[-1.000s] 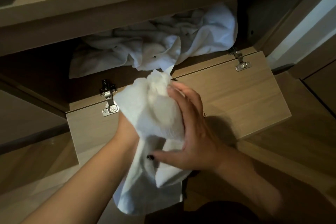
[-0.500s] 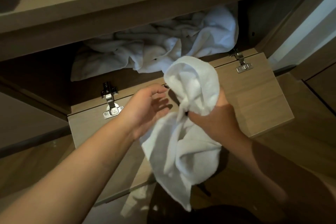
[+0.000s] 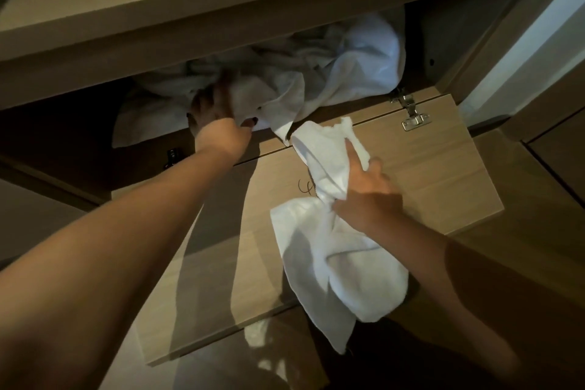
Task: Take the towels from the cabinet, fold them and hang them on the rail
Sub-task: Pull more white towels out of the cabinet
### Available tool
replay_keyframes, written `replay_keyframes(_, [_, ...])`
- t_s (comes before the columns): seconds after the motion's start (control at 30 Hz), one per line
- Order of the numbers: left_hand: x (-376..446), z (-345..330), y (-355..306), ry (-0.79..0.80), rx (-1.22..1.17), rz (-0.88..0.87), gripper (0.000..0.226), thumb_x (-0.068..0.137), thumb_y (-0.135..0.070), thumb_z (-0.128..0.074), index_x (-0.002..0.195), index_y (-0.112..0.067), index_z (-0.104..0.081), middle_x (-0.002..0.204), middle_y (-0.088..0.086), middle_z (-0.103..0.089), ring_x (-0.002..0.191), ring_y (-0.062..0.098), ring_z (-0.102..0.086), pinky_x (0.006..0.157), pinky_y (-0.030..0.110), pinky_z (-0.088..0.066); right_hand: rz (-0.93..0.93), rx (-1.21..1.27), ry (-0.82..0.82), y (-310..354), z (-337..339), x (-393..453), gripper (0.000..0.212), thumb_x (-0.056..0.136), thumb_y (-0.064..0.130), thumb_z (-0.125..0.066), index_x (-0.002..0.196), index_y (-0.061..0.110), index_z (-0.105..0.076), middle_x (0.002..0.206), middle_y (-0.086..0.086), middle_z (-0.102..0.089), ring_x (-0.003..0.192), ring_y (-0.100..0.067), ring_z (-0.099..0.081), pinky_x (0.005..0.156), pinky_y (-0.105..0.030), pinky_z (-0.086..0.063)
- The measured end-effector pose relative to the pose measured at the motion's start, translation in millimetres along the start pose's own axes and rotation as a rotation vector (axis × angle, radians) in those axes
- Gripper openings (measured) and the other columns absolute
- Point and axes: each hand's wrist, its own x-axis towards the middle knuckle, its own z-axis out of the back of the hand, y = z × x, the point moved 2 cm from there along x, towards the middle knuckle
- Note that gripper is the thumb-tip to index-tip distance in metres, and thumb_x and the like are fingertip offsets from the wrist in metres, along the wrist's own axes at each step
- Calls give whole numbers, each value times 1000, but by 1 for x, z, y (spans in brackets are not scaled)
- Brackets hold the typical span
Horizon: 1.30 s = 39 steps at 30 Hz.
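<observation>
From the head camera, the right hand grips a bunched white towel over the dropped-open cabinet door. The left hand reaches inside the cabinet, fingers curled into the heaped towels by its front edge.

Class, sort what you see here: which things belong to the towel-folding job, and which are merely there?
Job: left hand in the towel pile; right hand gripping a white towel; cabinet; open door.
Merely there: hinge; pen mark.
</observation>
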Motion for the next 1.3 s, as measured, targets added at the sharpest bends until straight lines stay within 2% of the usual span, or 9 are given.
replay_keyframes(0.17, [-15, 15, 10, -324, -815, 68, 35, 101, -22, -50, 135, -9, -50, 106, 4, -62, 102, 16, -63, 76, 19, -42, 14, -43, -12, 0, -2, 2, 115, 79, 47, -75, 154, 36, 12, 139, -14, -31, 105, -24, -54, 79, -32, -46])
replay_keyframes(0.27, [-45, 28, 5, -407, -904, -82, 13, 100, -18, -49, 105, -6, -54, 88, -2, -54, 77, -1, -54, 66, 15, -40, 28, -9, -10, -4, -1, -1, 113, 80, 46, -73, 153, 36, 12, 140, -14, -31, 109, -28, -52, 81, -34, -46])
replay_keyframes(0.43, [-90, 53, -3, -403, -956, -503, 12, 101, -15, -44, 111, -19, -50, 105, -10, -55, 99, 1, -55, 86, 21, -46, 61, 51, -29, -12, -4, -13, 106, 80, 34, -70, 153, 39, 6, 136, -11, -35, 106, -30, -53, 77, -34, -42])
replay_keyframes(0.57, [-103, 76, -11, -443, -1168, -341, 17, 105, -17, -41, 107, -33, -48, 101, -16, -56, 91, -12, -57, 82, 15, -48, 48, 140, 5, -24, -3, -22, 105, 79, 37, -75, 153, 41, 0, 137, -10, -37, 114, -32, -51, 83, -38, -46])
replay_keyframes(0.67, [-104, 85, -22, -356, -1238, -225, 19, 103, -22, -42, 112, -23, -59, 103, -6, -65, 101, 7, -64, 91, 30, -53, 27, 233, -50, -37, 1, -28, 106, 76, 36, -79, 153, 40, -7, 132, -11, -43, 115, -32, -53, 87, -40, -47])
replay_keyframes(0.8, [-102, 85, -26, -416, -1368, 28, 19, 86, -28, -45, 71, -21, -55, 63, -9, -59, 74, 6, -58, 76, 26, -44, -96, 414, -165, -68, 9, -34, 103, 72, 42, -82, 149, 45, -12, 140, -7, -43, 126, -32, -48, 100, -49, -46])
replay_keyframes(0.9, [-89, 57, -4, 41, -1392, 271, 23, 83, -35, -61, 65, -20, -65, 64, -2, -67, 73, 18, -66, 68, 29, -50, -133, 562, -247, -82, 20, -36, 101, 68, 54, -78, 147, 49, -15, 142, -4, -44, 128, -32, -48, 100, -58, -45])
replay_keyframes(1.1, [-68, 28, 41, -321, -887, 314, 80, 72, -40, -83, 130, -8, -39, 121, 6, -55, 110, 21, -55, 88, 25, -41, -27, 366, -133, -52, 35, -29, 105, 76, 38, -79, 150, 46, -5, 141, -10, -43, 123, -34, -49, 97, -53, -47])
replay_keyframes(1.3, [-47, 8, 56, -92, -657, 330, 64, 80, -40, -77, 130, -9, -52, 127, 12, -61, 116, 32, -58, 93, 35, -46, -12, 54, 126, -23, 5, -28, 117, 78, 31, -78, 151, 46, 12, 134, -11, -40, 105, -29, -58, 85, -39, -52])
